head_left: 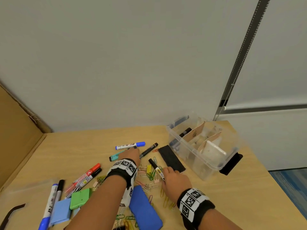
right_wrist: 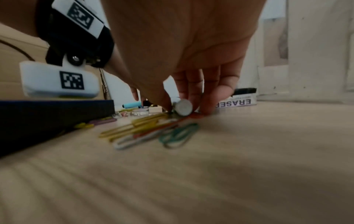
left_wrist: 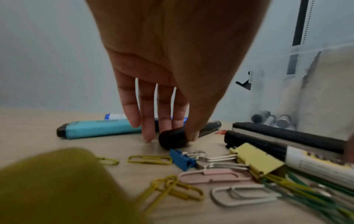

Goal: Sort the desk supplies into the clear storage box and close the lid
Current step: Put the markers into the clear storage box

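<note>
While each hand pinches a marker off the tabletop (head_left: 216, 188), left hand (head_left: 131, 155) on the black marker (head_left: 148, 151), right hand (head_left: 174, 180) on the white-barrelled marker (head_left: 156, 167), both need lifting into the clear storage box (head_left: 204, 146).

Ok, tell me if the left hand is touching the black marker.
Touching. The left wrist view shows the left hand with thumb and fingertips pinching the black marker on the desk.

The clear plastic storage box (head_left: 201, 146) stands at the wooden desk's (head_left: 224, 196) far right. Left of it lies a flat black eraser (head_left: 172, 158); further left, scattered markers (head_left: 130, 145) and paper clips (head_left: 150, 175).
</note>
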The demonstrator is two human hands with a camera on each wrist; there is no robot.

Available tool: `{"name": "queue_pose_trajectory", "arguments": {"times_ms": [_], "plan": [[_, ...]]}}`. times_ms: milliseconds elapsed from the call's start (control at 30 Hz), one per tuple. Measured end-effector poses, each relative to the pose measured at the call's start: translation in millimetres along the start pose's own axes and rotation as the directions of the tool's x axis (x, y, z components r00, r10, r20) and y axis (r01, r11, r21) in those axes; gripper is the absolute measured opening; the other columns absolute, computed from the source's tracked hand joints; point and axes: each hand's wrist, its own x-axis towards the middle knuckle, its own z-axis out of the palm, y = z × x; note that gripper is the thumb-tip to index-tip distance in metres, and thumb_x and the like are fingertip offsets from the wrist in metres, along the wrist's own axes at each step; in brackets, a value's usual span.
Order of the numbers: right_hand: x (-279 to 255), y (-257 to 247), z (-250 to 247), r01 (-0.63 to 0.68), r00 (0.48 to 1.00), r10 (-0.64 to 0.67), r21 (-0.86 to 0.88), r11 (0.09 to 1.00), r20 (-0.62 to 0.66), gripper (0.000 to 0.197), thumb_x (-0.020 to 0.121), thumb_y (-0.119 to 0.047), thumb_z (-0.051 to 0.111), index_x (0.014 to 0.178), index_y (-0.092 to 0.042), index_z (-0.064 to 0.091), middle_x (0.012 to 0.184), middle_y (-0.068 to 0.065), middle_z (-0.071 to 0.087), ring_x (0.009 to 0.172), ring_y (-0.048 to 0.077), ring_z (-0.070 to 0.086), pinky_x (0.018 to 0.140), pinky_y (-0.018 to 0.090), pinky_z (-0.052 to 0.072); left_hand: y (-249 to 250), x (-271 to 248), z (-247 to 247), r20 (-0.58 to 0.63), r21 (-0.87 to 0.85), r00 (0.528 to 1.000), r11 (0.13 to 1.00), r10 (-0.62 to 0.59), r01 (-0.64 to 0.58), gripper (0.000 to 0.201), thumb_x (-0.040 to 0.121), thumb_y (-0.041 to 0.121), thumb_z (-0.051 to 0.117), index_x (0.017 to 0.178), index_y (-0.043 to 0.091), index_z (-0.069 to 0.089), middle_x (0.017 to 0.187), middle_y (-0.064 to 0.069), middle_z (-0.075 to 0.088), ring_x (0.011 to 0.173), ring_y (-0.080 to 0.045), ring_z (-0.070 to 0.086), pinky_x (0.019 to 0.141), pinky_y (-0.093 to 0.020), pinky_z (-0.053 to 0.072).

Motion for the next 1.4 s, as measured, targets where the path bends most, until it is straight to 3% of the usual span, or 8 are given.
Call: {"name": "queue_pose_trajectory", "arguments": {"times_ms": [267,400,567,733,967,1133,1267,1400], "plan": [[-7,3,-25,-0.003,1.0,0.003,0.044,0.999,-0.018,0.026,0.096,-0.019,0.042,0.119,-0.009,0.047,0.119,0.009,0.048,0.096,0.028,0.06,0.059,0.028,0.034,-14,-2,7,0.019,-0.184,1.0,0.983,0.005,-0.001,0.021,0.091,0.029,0.052,0.105,0.014,0.056,0.096,-0.003,0.055,0.088,-0.022,0.06,0.073,-0.032,0.049],[-11,3,-10,-0.027,0.999,0.026,0.056,0.998,0.023,0.031,0.098,-0.023,0.038,0.126,-0.012,0.045,0.123,0.008,0.047,0.101,0.026,0.057,0.069,0.032,0.044,-25,-15,6,-0.078,-0.289,0.997,0.957,-0.022,-0.001,0.023,0.093,0.025,0.048,0.109,0.014,0.059,0.111,-0.006,0.053,0.085,-0.02,0.057,0.073,-0.03,0.047],[-12,1,-1,-0.052,0.999,0.052,0.039,0.998,0.005,0.038,0.096,-0.037,0.041,0.125,-0.014,0.047,0.125,0.006,0.044,0.106,0.023,0.054,0.072,0.032,0.045,-40,-35,1,-0.197,-0.441,0.978,0.897,-0.063,-0.031,0.019,0.094,0.024,0.05,0.103,0.015,0.065,0.098,-0.007,0.067,0.079,-0.02,0.055,0.07,-0.027,0.041],[-15,-6,-1,-0.054,0.998,0.054,0.003,0.999,0.013,0.04,0.094,-0.038,0.045,0.125,-0.013,0.047,0.126,0.006,0.043,0.107,0.022,0.053,0.074,0.031,0.046,-49,-51,-6,-0.356,-0.597,0.924,0.795,-0.137,-0.112,0.02,0.091,0.024,0.058,0.107,0.016,0.066,0.105,-0.007,0.06,0.093,-0.022,0.057,0.077,-0.028,0.044],[-22,-3,-77,0.149,0.923,-0.024,0.299,0.942,-0.383,0.014,0.094,-0.035,0.049,0.095,-0.021,0.052,0.084,-0.007,0.053,0.06,0.004,0.047,0.053,0.016,0.038,-54,-57,-13,-0.464,-0.755,0.856,0.607,-0.227,-0.248,0.022,0.09,0.022,0.06,0.108,0.01,0.06,0.103,-0.004,0.054,0.089,-0.017,0.06,0.076,-0.027,0.043],[-13,14,-139,0.26,0.82,0.157,0.602,0.755,-0.551,0.011,0.093,-0.026,0.053,0.104,-0.023,0.052,0.087,-0.007,0.064,0.074,0.008,0.065,0.066,0.024,0.057,-48,-59,-14,-0.44,-0.814,0.869,0.51,-0.226,-0.28,0.023,0.099,0.025,0.044,0.115,0.01,0.048,0.114,-0.003,0.06,0.1,-0.018,0.055,0.08,-0.029,0.039],[13,30,-157,0.114,0.77,0.182,0.413,0.904,-0.611,0.017,0.097,-0.016,0.047,0.113,-0.014,0.05,0.088,0.001,0.062,0.073,0.015,0.061,0.064,0.026,0.053,-47,-57,-7,-0.413,-0.843,0.886,0.457,-0.211,-0.284,0.016,0.101,0.023,0.037,0.112,0.014,0.044,0.114,-0.005,0.065,0.107,-0.022,0.059,0.082,-0.03,0.04],[48,38,-149,-0.148,0.869,0.237,0.23,0.962,-0.435,0.025,0.093,0.0,0.044,0.117,-0.006,0.048,0.095,0.013,0.064,0.075,0.024,0.06,0.068,0.036,0.053,-42,-59,-7,-0.415,-0.842,0.888,0.453,-0.2,-0.292,0.021,0.101,0.023,0.035,0.119,0.015,0.043,0.107,-0.003,0.064,0.097,-0.02,0.059,0.077,-0.029,0.041]]}}
